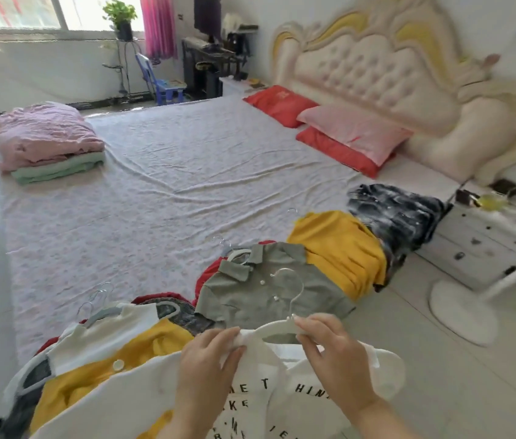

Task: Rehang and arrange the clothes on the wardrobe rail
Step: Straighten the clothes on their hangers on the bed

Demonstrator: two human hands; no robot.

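Upper left of the frame: a bright window, then a potted plant on a thin stand. Below these, at the far left corner of the bed: a folded pink blanket stacked on a folded green blanket.

Lower left, on the near edge of the bed: a heap of clothes on hangers, with a white and yellow top uppermost and bits of red and grey cloth poking out from under it.

Bottom middle: a white T-shirt with black letters, spread over the heap. Left hand at the shirt's neck, with bent fingers pinching the white cloth just beside the left arm of a white hanger. Right hand next to it, with fingers curled round the hanger's right arm. Silver hook pointing up the frame, over a grey collared shirt lying just behind. Hard to tell how far the hanger sits inside the neck.

Right of the grey shirt: a yellow garment, then a dark blue and white garment at the bed's edge.

Upper right: two red pillows and a pink pillow against a cream padded headboard.

Far right: white bedside drawers, and the round white fan base on the floor.
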